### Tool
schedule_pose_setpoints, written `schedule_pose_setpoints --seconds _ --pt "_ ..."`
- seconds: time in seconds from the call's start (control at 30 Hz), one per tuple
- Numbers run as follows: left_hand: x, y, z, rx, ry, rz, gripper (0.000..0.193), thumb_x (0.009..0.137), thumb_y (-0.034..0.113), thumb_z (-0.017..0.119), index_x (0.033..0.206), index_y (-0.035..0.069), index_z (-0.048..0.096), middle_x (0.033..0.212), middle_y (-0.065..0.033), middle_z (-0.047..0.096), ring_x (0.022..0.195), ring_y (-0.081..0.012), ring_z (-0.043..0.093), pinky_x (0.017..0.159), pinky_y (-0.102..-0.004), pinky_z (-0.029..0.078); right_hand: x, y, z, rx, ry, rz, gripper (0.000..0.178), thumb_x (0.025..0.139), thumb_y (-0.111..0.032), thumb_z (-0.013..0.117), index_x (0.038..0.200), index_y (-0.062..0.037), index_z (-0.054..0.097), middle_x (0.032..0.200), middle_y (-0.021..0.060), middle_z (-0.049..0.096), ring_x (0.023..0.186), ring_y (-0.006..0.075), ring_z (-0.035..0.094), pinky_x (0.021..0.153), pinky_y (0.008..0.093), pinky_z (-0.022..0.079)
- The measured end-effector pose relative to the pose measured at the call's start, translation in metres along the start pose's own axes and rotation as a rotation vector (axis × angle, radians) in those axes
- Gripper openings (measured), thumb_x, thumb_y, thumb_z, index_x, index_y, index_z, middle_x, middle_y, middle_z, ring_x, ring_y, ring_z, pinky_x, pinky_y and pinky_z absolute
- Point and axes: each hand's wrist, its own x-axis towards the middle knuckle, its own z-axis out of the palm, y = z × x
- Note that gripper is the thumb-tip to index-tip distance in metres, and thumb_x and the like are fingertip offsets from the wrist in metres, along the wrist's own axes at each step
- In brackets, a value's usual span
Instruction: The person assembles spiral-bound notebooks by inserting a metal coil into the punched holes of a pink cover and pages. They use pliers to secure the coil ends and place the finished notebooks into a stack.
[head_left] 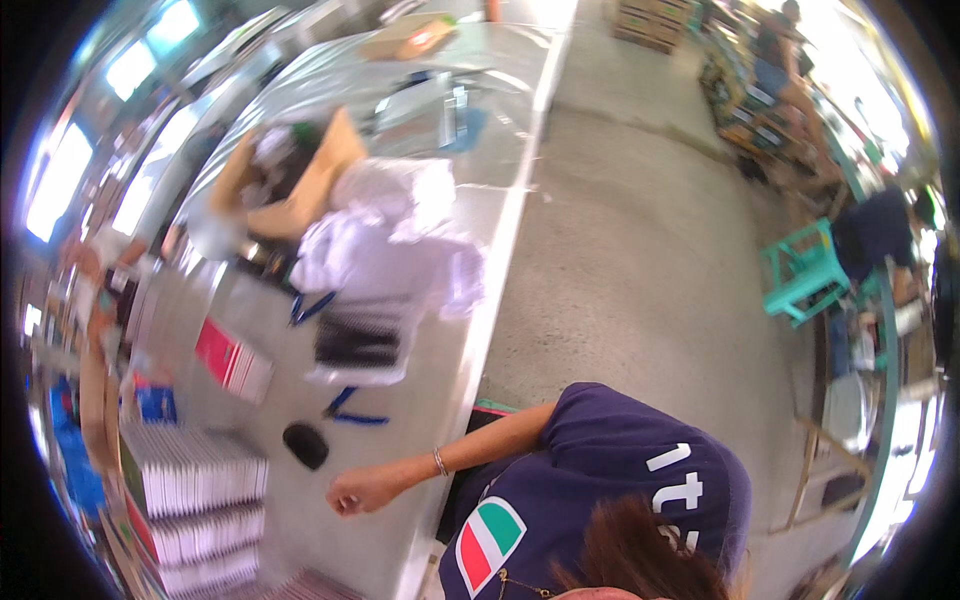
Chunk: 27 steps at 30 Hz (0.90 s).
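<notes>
My right hand (366,489), with a bracelet at the wrist, is curled closed just above the grey metal table (330,545). What its fingers hold, if anything, I cannot make out. My left hand is out of the picture. Nearest to the right hand lies a black rounded object (305,446). Past it is a blue-handled pair of pliers (357,408), its handles spread. Black wire binding combs (357,338) lie on white plastic, with a second blue-handled tool (312,308) beside them. Stacks of spiral-bound notebooks (205,490) stand at the table's left.
A red-and-white packet (235,360) and blue packet (155,403) lie farther left. Crumpled white plastic (390,225) spills beside an open cardboard box (342,150). Another person (95,260) is across the table. On the right, someone (875,235) sits on a green stool (805,275).
</notes>
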Motion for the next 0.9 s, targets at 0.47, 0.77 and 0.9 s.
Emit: schedule_pose_setpoints --seconds 0.47,0.77,0.9 --pt "0.058 0.099 0.103 0.03 -0.632 0.077 0.05 0.095 0.026 0.061 0.136 -0.001 0.052 0.119 -0.0204 0.063 0.109 -0.0305 0.058 0.097 -0.0376 0.044 -0.059 -0.028 -0.046 -0.17 -0.162 0.218 0.016 0.08 -0.014 0.07 0.09 -0.0012 0.068 0.082 0.0149 0.067 0.077 0.0283 0.065 0.068 0.0403 0.05" --pt "0.061 0.074 0.134 -0.186 -0.493 0.18 0.045 0.095 0.022 0.059 0.136 0.003 0.053 0.109 -0.0142 0.065 0.1 -0.0304 0.058 0.093 -0.0392 0.043 -0.065 0.002 -0.038 -0.111 -0.108 0.137 0.015 0.08 -0.014 0.071 0.085 -0.0005 0.066 0.077 0.0134 0.066 0.076 0.0275 0.064 0.067 0.0387 0.049" --pt "0.062 0.108 0.161 -0.206 -0.468 -0.103 0.058 0.096 0.027 0.061 0.144 0.0 0.043 0.13 -0.0202 0.058 0.118 -0.0277 0.057 0.1 -0.0356 0.045 -0.063 -0.024 -0.049 -0.117 -0.23 0.192 0.016 0.083 -0.015 0.07 0.087 -0.0001 0.065 0.079 0.013 0.064 0.075 0.0247 0.062 0.067 0.038 0.048"
